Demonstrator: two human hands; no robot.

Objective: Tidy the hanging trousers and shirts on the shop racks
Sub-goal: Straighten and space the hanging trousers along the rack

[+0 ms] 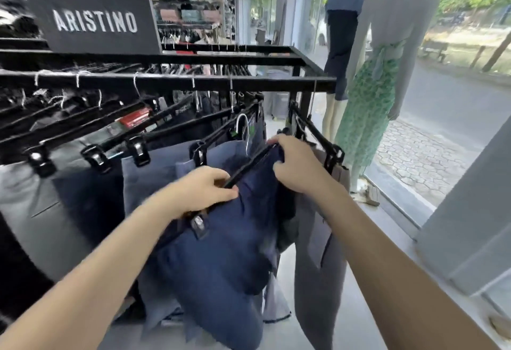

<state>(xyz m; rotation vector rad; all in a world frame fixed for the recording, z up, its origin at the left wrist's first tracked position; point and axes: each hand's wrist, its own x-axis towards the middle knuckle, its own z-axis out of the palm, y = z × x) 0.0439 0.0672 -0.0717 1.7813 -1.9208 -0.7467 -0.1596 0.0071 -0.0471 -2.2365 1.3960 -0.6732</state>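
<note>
**Both hands on a navy pair at the black rack**

Nearest to me, two bare forearms reach in towards the black rack (171, 82); the left hand (203, 190) has its fingers curled round the near end of a black clip hanger (250, 165), just in front of the rack's front rail; the right hand (297, 165) grips the far end of the same hanger together with the waistband cloth there; the hanger is tilted, its hook (243, 128) below the rail and not on it; the navy trousers (229, 239) hang from this hanger, bunched and sagging below the hands, one clip (198, 225) showing under the left wrist.

Just right of the navy pair, at the rack's end, grey trousers (318, 266) hang from their own clip hanger; to the left along the rail hang light blue trousers (149, 183), then darker and grey pairs, all on black clip hangers, their hooks over the rail.

On top of the rack, at its back left, stands a black sign (94, 22) reading ARISTINO; beyond the rack's right end two mannequins stand at the shop window (456, 117), one in a green patterned dress (367, 111), one in dark blue (341, 42); behind the rack, further shelves of clothing appear, blurred.
</note>
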